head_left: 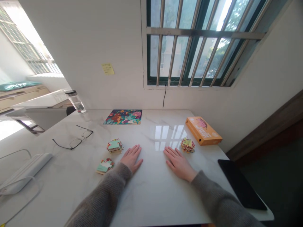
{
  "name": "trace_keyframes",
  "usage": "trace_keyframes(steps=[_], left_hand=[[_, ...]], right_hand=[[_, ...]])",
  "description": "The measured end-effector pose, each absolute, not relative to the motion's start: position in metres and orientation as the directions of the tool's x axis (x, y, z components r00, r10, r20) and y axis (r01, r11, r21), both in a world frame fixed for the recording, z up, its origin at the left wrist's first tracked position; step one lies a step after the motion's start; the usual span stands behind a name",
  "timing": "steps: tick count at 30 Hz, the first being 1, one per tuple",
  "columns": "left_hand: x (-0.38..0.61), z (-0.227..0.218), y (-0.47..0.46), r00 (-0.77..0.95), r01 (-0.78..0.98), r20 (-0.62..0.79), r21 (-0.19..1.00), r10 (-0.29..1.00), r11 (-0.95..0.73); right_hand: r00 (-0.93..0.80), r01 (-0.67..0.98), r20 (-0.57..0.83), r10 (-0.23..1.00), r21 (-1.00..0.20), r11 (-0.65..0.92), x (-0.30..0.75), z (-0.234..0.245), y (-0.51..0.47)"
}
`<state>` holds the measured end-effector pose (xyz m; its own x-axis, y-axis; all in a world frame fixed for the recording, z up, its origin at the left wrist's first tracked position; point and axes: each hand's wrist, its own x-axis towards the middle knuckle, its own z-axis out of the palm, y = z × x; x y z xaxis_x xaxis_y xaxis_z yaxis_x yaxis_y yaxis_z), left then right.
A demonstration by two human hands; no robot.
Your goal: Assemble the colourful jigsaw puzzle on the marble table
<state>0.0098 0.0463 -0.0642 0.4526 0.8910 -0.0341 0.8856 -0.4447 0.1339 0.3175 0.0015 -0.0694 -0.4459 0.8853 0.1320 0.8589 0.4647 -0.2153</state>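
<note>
My left hand (131,158) lies flat on the white marbled table (151,192), holding nothing, its thumb held apart from the fingers. Close to its left is a stack of jigsaw puzzle pieces (115,145), the top one mint green. A lower stack of puzzle pieces (104,165) sits nearer, beside my left sleeve. My right hand (178,163) also rests palm down and empty, fingers stretched forward. Just beyond its fingertips, to the right, stands a third pile of puzzle pieces (187,145) with a yellow-green piece on top.
A colourful picture sheet (123,117) lies at the back. At right are an orange box (203,130) and a black flat tablet-like slab (241,184). Leftward are glasses (75,142), a clear bottle (77,101) and a white power strip (26,173) with cables. A barred window is ahead.
</note>
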Motion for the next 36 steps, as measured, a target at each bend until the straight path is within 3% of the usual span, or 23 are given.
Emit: trace_keyframes(steps=[11,15,19,22,26,36], left_hand=[[0.0,-0.034,-0.004,0.441,0.881,0.219,0.079,0.871,-0.466],[-0.042,-0.029,-0.024,0.213,0.968,0.272,0.073,0.938,-0.241],[-0.081,-0.028,-0.03,-0.063,0.998,0.24,0.023,0.969,0.059],[-0.095,-0.029,-0.028,-0.149,0.989,0.183,0.016,0.972,0.149],[-0.098,-0.034,-0.023,-0.101,0.994,0.106,0.053,0.989,0.096],[-0.107,-0.047,-0.014,0.048,0.984,0.123,0.166,0.991,-0.068]], right_hand=[[-0.429,0.865,0.141,0.892,-0.219,0.451,0.319,-0.071,0.0],[-0.436,0.857,0.17,0.884,-0.222,0.465,0.319,-0.074,0.001],[-0.437,0.854,0.179,0.881,-0.223,0.469,0.32,-0.077,0.002],[-0.439,0.855,0.177,0.881,-0.221,0.47,0.321,-0.078,0.003],[-0.436,0.858,0.172,0.883,-0.217,0.466,0.321,-0.078,0.003],[-0.437,0.855,0.172,0.883,-0.226,0.467,0.321,-0.075,0.003]])
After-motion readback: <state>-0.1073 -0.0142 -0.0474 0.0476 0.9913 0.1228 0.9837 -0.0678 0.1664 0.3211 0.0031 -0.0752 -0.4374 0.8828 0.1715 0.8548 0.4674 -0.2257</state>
